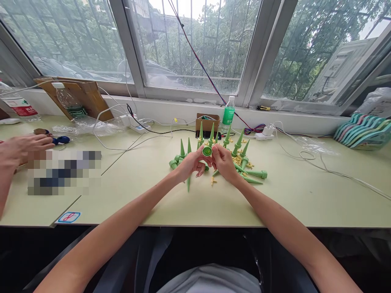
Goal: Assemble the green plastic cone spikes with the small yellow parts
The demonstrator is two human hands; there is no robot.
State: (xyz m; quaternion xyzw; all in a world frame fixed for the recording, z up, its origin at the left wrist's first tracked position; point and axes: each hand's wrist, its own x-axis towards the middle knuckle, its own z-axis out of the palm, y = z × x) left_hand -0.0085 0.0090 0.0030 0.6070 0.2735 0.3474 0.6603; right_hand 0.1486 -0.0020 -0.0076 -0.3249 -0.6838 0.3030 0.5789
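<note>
My left hand (192, 165) is closed round a green plastic spike (207, 151) whose round open end faces me; its pointed tip sticks down below the hand towards the table. Just to its right, my right hand (224, 162) pinches the rim of the same spike with fingertips. Both hands hover over the pale green table (305, 195). Several more green spikes (238, 146) stand upright or lie flat around and behind the hands. Small yellow plastic parts (237, 160) lie scattered among them.
Another person's hand (24, 147) rests on the table at far left. A green-labelled bottle (227, 114) and small cardboard box (207, 121) stand by the window. Power strips and white cables (137, 127) run along the back; stacked coloured hangers (362, 130) lie far right.
</note>
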